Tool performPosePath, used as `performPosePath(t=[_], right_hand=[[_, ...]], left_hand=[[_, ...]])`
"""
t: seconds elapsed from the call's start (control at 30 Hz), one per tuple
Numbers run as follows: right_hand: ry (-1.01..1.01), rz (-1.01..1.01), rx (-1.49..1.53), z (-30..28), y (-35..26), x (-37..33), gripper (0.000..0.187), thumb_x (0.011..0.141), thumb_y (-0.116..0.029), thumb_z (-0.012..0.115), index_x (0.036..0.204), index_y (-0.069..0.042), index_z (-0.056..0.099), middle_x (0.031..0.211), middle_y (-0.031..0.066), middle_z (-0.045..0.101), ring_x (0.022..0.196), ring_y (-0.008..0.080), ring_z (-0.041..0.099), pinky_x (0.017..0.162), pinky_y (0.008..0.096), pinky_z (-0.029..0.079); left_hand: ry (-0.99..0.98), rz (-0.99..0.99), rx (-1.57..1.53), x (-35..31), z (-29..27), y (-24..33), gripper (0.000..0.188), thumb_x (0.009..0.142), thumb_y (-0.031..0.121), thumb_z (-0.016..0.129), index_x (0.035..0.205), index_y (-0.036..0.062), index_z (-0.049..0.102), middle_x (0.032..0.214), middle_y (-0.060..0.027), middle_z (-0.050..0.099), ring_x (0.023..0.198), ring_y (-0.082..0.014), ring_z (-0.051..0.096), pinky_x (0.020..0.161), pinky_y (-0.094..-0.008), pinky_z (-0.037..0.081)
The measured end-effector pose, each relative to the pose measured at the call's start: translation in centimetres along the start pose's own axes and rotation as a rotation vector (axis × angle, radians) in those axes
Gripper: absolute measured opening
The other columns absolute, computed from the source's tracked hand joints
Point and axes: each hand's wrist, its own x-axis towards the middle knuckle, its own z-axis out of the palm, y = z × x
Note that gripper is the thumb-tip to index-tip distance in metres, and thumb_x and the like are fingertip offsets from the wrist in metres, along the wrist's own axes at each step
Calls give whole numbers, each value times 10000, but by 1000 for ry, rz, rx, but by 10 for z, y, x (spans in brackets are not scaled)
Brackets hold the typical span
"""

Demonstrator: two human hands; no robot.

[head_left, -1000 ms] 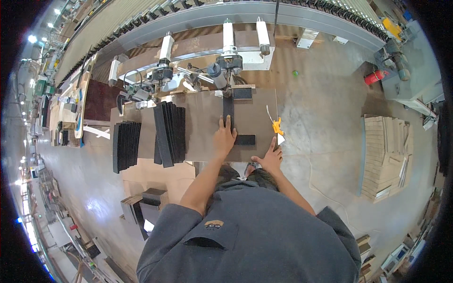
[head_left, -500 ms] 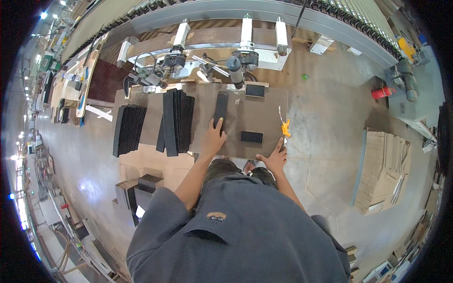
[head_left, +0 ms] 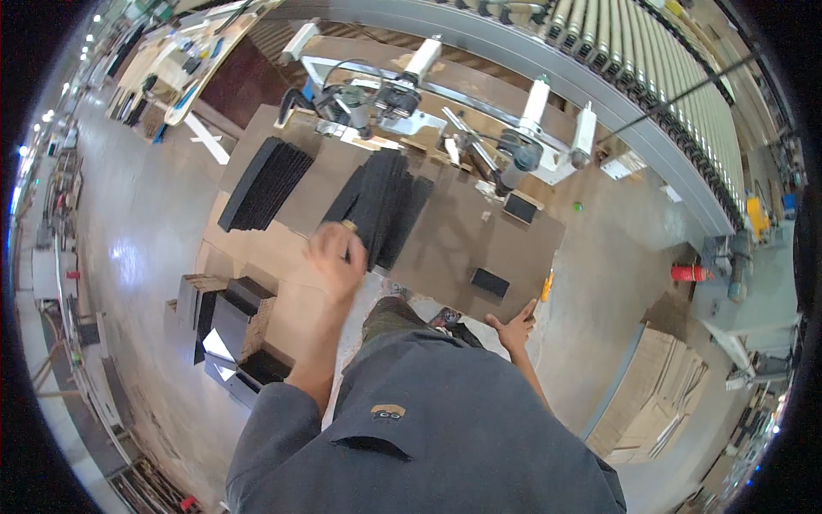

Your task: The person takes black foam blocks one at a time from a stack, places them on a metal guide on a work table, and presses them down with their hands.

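Observation:
My left hand (head_left: 334, 257) is blurred and raised over the left part of the brown worktable (head_left: 445, 248). It hovers at the near end of a stack of long black strips (head_left: 381, 206); its grip cannot be made out. My right hand (head_left: 515, 329) rests with fingers spread on the table's near edge, just below an orange tool (head_left: 547, 285). A small black rectangle (head_left: 490, 282) lies on the table between my hands. A second one (head_left: 520, 207) sits farther back.
Another pile of black strips (head_left: 261, 184) lies at the table's left end. Machines with white cylinders (head_left: 533, 107) line the far side, with a roller conveyor (head_left: 651, 60) behind. Dark boxes (head_left: 227, 321) stand on the floor at left, a red extinguisher (head_left: 689, 273) and stacked wooden boards (head_left: 651, 411) at right.
My left hand has left the single black strip in the table's middle and swung left toward the strip stack. That single strip no longer lies there. My right hand stays at the table edge.

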Motion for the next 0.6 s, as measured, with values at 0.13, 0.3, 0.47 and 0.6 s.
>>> performPosePath(t=[0.13, 0.3, 0.47, 0.6], right_hand=[[65, -78, -48, 12, 10, 10, 1707, 660, -772, 957, 1785, -180, -182, 1660, 417, 253, 1500, 560, 368, 1242, 664, 343], [39, -57, -6, 11, -2, 12, 1711, 649, -770, 963, 1787, -172, -167, 1646, 418, 297, 1478, 578, 408, 1225, 660, 377], [76, -23, 12, 2, -2, 9, 1705, 628, -687, 1007, 1794, -197, -136, 1624, 429, 341, 1478, 600, 425, 1235, 654, 381], [88, 0, 83, 3, -3, 1, 1671, 635, -704, 994, 1801, -253, -115, 1677, 429, 275, 1510, 609, 394, 1230, 703, 347]], left_hand=[[-88, -265, 154, 17, 36, -130, 485, 947, 314, 826, 1357, 89, 698, 1269, -141, 737, 1186, -426, 664, 1033, -538, 522], [-725, -240, 220, -11, 83, -196, 842, 930, 479, 840, 1626, 131, 517, 1436, -181, 710, 1292, -442, 688, 1062, -547, 569], [-648, -231, 167, 18, 55, -161, 770, 881, 290, 873, 1571, 89, 595, 1404, -219, 704, 1282, -438, 665, 1086, -533, 551], [-424, -242, 12, 41, -5, -68, 771, 900, 236, 876, 1588, 48, 582, 1406, -235, 683, 1334, -421, 637, 1139, -511, 509]])
